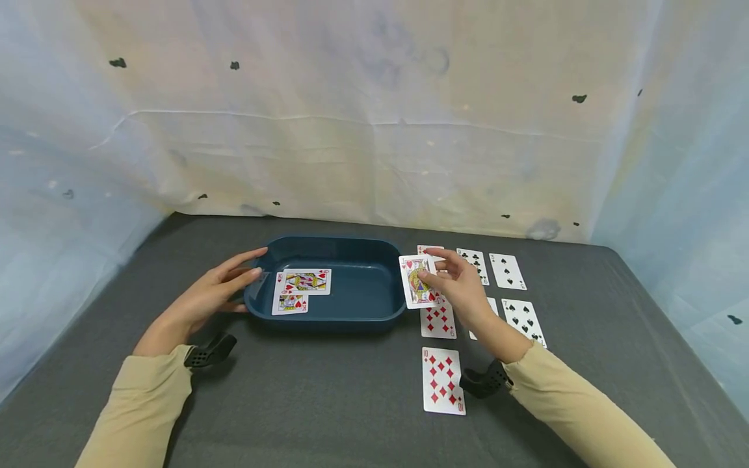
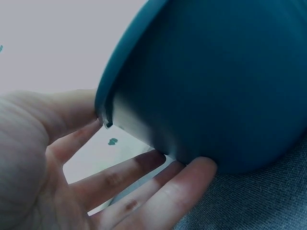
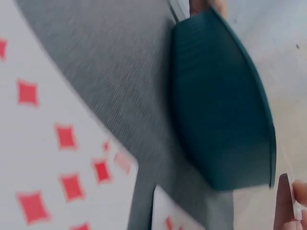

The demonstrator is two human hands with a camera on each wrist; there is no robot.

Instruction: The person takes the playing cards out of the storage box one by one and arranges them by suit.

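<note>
Right hand [image 1: 462, 286] pinches face card [image 1: 418, 281] by tray [image 1: 328, 312] rim; L hand [image 1: 219, 289] flat vs tray wall, grip released. Risk: card clips rim, drops onto counter [image 1: 328, 403].

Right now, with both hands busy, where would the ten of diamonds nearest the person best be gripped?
The ten of diamonds lies flat and face up, apart from other cards. Probably pinch its near short edge from the person's side, sliding or lifting a corner first.
</note>
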